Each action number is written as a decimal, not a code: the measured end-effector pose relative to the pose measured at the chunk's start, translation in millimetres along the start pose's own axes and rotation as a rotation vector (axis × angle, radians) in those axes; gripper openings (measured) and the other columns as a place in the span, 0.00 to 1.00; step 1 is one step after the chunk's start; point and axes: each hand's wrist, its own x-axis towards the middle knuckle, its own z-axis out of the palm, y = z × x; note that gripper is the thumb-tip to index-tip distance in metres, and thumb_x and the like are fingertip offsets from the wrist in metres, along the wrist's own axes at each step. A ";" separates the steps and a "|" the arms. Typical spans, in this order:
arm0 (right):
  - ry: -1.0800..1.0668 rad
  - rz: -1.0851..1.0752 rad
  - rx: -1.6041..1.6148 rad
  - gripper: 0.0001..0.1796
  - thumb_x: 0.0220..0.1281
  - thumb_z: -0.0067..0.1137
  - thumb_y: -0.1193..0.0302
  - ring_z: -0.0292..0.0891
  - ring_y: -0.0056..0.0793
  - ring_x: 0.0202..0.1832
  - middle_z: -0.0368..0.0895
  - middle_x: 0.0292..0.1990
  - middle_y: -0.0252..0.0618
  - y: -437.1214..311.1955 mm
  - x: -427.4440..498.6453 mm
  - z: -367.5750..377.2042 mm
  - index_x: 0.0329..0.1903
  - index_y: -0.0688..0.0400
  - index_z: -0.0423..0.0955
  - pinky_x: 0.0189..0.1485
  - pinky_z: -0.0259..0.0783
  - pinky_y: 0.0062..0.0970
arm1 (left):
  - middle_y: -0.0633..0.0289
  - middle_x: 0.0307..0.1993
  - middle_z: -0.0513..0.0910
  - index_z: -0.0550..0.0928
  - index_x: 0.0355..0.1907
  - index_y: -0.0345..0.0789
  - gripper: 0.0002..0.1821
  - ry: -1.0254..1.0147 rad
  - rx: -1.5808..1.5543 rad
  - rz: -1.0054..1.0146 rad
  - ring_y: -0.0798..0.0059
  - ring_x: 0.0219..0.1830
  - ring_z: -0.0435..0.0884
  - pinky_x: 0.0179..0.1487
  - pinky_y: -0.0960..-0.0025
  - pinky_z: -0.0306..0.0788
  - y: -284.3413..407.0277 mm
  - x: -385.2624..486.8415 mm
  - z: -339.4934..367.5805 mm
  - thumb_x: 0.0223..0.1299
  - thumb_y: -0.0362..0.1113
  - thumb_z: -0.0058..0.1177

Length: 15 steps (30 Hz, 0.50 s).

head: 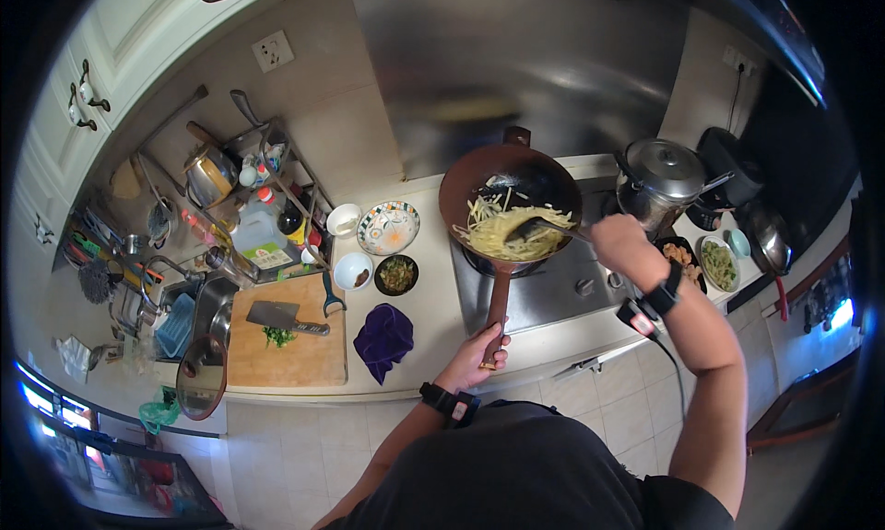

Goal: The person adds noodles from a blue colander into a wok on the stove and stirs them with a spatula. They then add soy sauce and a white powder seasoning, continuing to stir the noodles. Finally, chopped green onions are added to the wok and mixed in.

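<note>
A brown wok (462, 177) sits over the left burner of a steel gas stove (560, 302). My left hand (477, 357) is closed around the wok's handle, near its lower end. Pale shredded vegetable (484, 236), perhaps potato, lies in the wok. With my right hand (622, 243) I grip the handle of a dark spatula (529, 231), whose head rests among the shreds. Part of that handle is hidden by my fingers. To the right of the wok, just beyond my right hand, stands a lidded steel pot (664, 170).
Left of the stove are a purple cloth (384, 340), several bowls, a patterned plate (388, 228) and a wooden cutting board (242, 350) bearing a cleaver (275, 315) and chopped greens (278, 336). A plate of greens (719, 263) stands at the right. A glass lid (201, 378) overlaps the counter's front edge.
</note>
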 end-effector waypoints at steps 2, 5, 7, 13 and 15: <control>0.040 0.049 0.092 0.12 0.54 0.49 0.72 0.80 0.44 0.41 0.82 0.36 0.46 3.4 30.5 13.7 0.38 0.55 0.81 0.43 0.75 0.37 | 0.69 0.31 0.69 0.68 0.56 0.45 0.17 0.014 0.013 -0.001 0.82 0.26 0.66 0.29 0.77 0.62 -0.4 0.3 1.0 0.68 0.44 0.44; 0.133 0.116 0.248 0.14 0.55 0.49 0.70 0.79 0.45 0.42 0.82 0.38 0.47 14.7 70.9 21.6 0.43 0.53 0.78 0.44 0.74 0.39 | 0.69 0.32 0.68 0.67 0.58 0.46 0.17 0.026 0.040 0.006 0.83 0.26 0.63 0.29 0.79 0.61 0.3 -0.3 0.6 0.69 0.45 0.43; 0.156 0.139 0.294 0.21 0.55 0.49 0.67 0.78 0.45 0.43 0.81 0.40 0.45 20.1 93.2 23.1 0.54 0.45 0.74 0.46 0.73 0.40 | 0.69 0.32 0.68 0.67 0.58 0.46 0.17 -0.003 0.021 0.008 0.83 0.26 0.63 0.29 0.79 0.61 -0.4 0.2 -1.0 0.69 0.45 0.43; 0.210 0.002 0.302 0.13 0.57 0.46 0.69 0.79 0.44 0.41 0.82 0.37 0.47 -33.5 109.5 55.1 0.41 0.57 0.78 0.42 0.74 0.39 | 0.68 0.31 0.71 0.70 0.50 0.44 0.12 0.048 -0.012 0.007 0.82 0.24 0.67 0.26 0.77 0.63 0.9 0.1 -2.5 0.67 0.44 0.48; 0.173 -0.070 0.200 0.13 0.57 0.45 0.69 0.81 0.42 0.36 0.83 0.33 0.45 -46.9 85.0 63.7 0.37 0.57 0.79 0.38 0.75 0.38 | 0.68 0.31 0.71 0.70 0.47 0.44 0.11 0.058 0.009 0.011 0.82 0.24 0.67 0.25 0.78 0.62 2.4 -1.8 0.1 0.66 0.44 0.48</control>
